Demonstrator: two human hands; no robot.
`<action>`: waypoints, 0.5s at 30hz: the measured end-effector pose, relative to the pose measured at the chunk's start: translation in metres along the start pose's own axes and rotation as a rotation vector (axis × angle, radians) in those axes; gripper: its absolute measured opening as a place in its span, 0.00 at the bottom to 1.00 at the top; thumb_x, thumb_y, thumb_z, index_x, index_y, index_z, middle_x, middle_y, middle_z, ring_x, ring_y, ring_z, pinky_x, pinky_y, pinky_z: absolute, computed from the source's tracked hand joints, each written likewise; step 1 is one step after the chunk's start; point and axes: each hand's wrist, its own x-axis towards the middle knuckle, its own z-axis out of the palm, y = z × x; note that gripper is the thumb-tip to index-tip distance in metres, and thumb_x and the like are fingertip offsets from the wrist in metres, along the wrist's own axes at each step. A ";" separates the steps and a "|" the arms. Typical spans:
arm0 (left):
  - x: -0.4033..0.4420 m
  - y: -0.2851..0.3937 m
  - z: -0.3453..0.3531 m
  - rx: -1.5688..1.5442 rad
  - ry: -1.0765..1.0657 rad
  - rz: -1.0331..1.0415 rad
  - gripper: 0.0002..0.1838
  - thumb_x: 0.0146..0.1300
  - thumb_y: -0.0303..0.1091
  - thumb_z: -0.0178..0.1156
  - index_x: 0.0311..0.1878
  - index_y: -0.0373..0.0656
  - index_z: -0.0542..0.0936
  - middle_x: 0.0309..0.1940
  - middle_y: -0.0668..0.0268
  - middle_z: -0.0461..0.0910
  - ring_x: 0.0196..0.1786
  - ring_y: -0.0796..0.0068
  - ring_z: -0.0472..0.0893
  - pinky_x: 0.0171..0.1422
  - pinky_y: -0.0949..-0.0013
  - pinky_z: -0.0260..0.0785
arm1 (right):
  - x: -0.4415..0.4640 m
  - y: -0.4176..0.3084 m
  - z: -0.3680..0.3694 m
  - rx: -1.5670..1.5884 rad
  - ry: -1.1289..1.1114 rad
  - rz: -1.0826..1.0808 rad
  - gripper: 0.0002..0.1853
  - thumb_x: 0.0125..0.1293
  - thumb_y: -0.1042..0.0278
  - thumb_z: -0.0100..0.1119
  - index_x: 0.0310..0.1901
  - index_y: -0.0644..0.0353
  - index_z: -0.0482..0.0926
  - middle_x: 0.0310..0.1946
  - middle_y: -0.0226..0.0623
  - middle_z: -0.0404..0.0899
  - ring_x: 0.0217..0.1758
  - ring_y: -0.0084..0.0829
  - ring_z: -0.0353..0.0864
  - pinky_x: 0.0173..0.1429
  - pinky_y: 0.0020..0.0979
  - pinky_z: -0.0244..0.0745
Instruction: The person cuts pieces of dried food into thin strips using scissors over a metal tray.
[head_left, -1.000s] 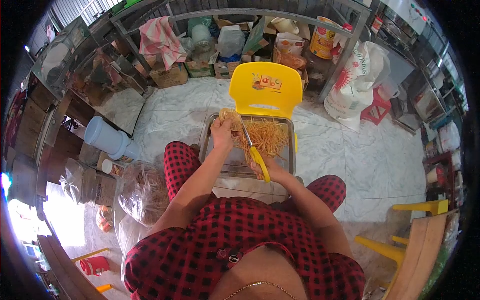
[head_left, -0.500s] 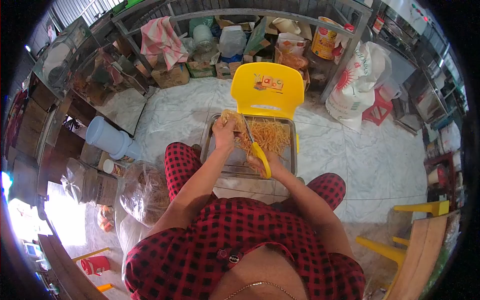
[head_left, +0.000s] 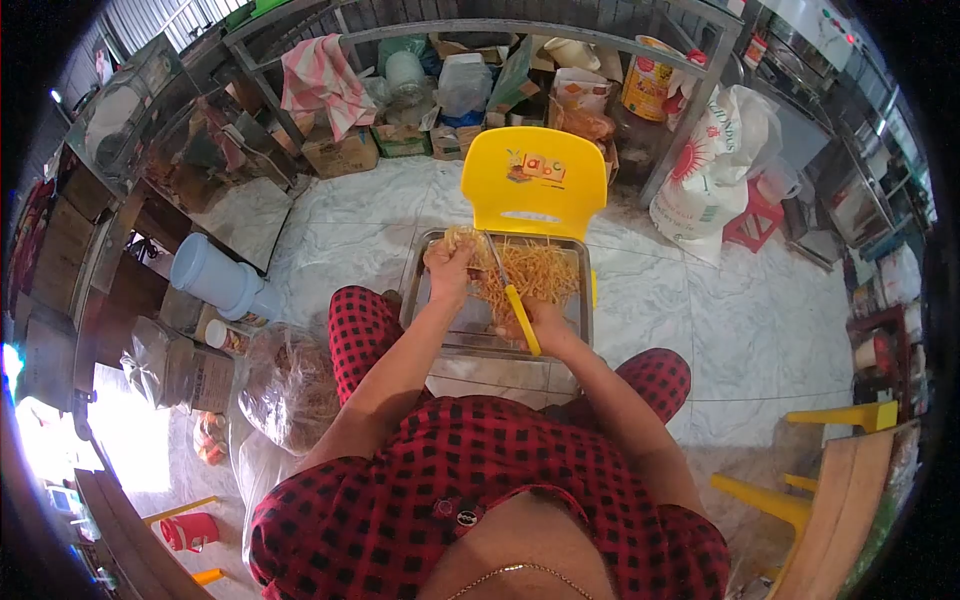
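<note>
My left hand (head_left: 449, 270) is closed around a bunch of thin yellowish dried strands (head_left: 463, 237), lifted over the left side of a metal tray (head_left: 416, 290). In my right hand (head_left: 543, 325) is a pair of scissors with yellow handles (head_left: 518, 312). Its blades point up and away from me, with their tips beside the bunch. A heap of loose orange-yellow strands (head_left: 545, 272) covers much of the tray's far and right part. What exactly the strands are, I cannot make out. The tray rests on a yellow chair (head_left: 535, 180).
A metal rack (head_left: 530, 30) with boxes and bags stands at the back. To the right are a white sack (head_left: 700, 190) and a red stool (head_left: 755, 218). Blue-white buckets (head_left: 215, 275) and a clear plastic bag (head_left: 288, 390) sit on the left. Yellow stool legs (head_left: 765, 500) show lower right.
The scissors' handles have come together and appear narrower, with my right hand turned slightly. My left hand has barely shifted and still holds the bunch.
</note>
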 end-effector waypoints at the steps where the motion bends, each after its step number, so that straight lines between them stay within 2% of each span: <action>1: 0.000 -0.001 0.001 0.028 0.012 -0.007 0.05 0.61 0.29 0.56 0.39 0.43 0.74 0.27 0.68 0.78 0.24 0.77 0.78 0.19 0.74 0.71 | 0.000 0.002 -0.002 0.000 0.001 0.001 0.29 0.46 0.50 0.71 0.42 0.65 0.73 0.23 0.36 0.76 0.21 0.27 0.76 0.28 0.28 0.72; 3: -0.002 0.001 0.004 0.056 0.024 -0.014 0.04 0.61 0.29 0.55 0.40 0.43 0.74 0.27 0.68 0.78 0.24 0.78 0.78 0.19 0.74 0.71 | 0.000 0.004 -0.004 -0.040 0.017 -0.050 0.35 0.43 0.49 0.72 0.47 0.68 0.72 0.29 0.41 0.78 0.23 0.32 0.77 0.31 0.30 0.74; 7: 0.000 0.003 0.008 -0.038 0.010 -0.008 0.04 0.62 0.27 0.53 0.41 0.42 0.73 0.29 0.67 0.77 0.25 0.76 0.78 0.20 0.72 0.73 | -0.004 -0.008 -0.005 -0.061 0.075 -0.141 0.30 0.47 0.51 0.70 0.45 0.65 0.72 0.31 0.39 0.77 0.23 0.29 0.77 0.29 0.29 0.73; 9: 0.003 0.005 0.008 -0.066 0.025 -0.014 0.05 0.62 0.27 0.53 0.41 0.42 0.72 0.29 0.67 0.76 0.25 0.75 0.79 0.21 0.71 0.74 | -0.011 -0.022 -0.006 0.309 -0.087 -0.051 0.25 0.52 0.53 0.67 0.44 0.62 0.70 0.29 0.33 0.75 0.21 0.25 0.75 0.26 0.27 0.72; 13: 0.005 0.014 0.008 -0.062 0.079 0.028 0.05 0.62 0.27 0.53 0.41 0.41 0.72 0.29 0.67 0.76 0.26 0.74 0.79 0.21 0.69 0.75 | -0.008 -0.018 -0.003 0.348 -0.066 0.013 0.20 0.57 0.53 0.63 0.42 0.58 0.70 0.27 0.28 0.72 0.20 0.21 0.72 0.23 0.24 0.69; 15: 0.008 0.016 0.007 -0.041 0.087 0.030 0.05 0.62 0.27 0.53 0.41 0.40 0.71 0.29 0.67 0.76 0.26 0.74 0.79 0.21 0.69 0.75 | -0.005 -0.013 0.000 0.525 -0.128 -0.002 0.19 0.59 0.51 0.61 0.42 0.56 0.69 0.26 0.27 0.71 0.20 0.20 0.71 0.24 0.22 0.68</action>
